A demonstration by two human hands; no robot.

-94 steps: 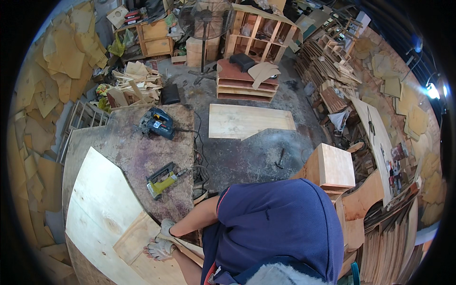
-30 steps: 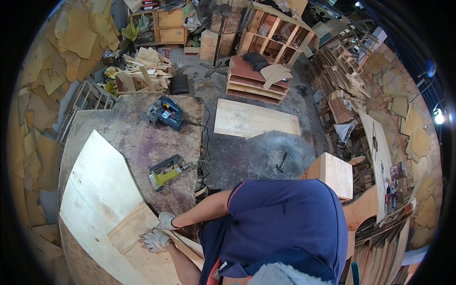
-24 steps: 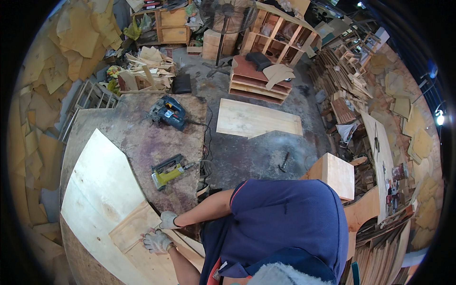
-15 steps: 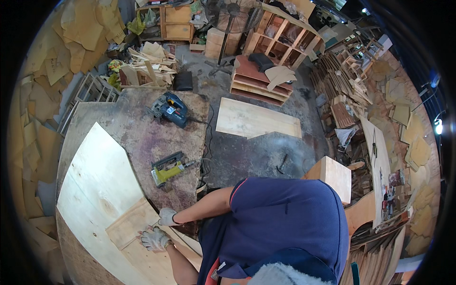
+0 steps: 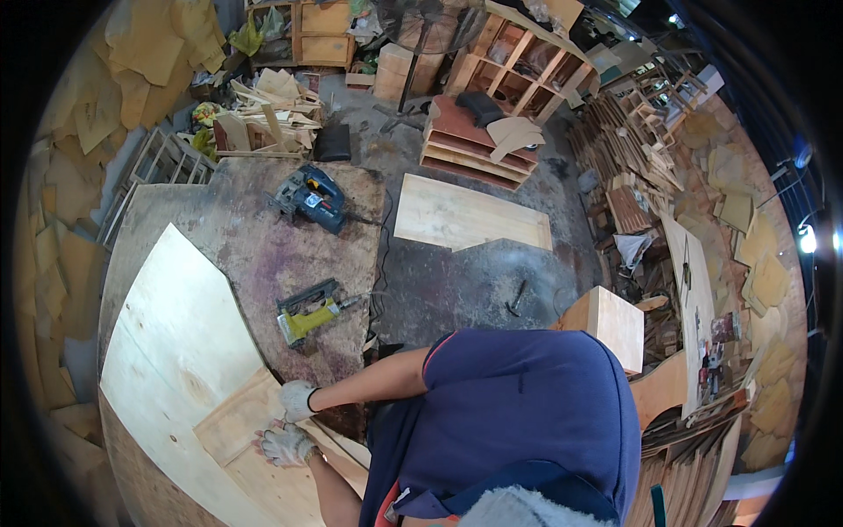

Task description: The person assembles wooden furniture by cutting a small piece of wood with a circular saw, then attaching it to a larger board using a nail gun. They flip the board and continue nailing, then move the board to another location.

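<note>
Holding flat, it seems, a small plywood board (image 5: 230, 418) on the pale sheet (image 5: 176, 351) at near left, a co-worker's near gloved hand (image 5: 286, 445) spreads half-open by its right end; the far gloved hand (image 5: 299, 400) hides its grip, and the wearer's own hands do not show

We've got a hammer (image 5: 518, 299) lying on the scuffed floor (image 5: 421, 303), a standing fan (image 5: 423, 39) further back, a messy heap of wood scraps (image 5: 274, 116), plus a low red-topped shelf unit (image 5: 450, 127).
</note>
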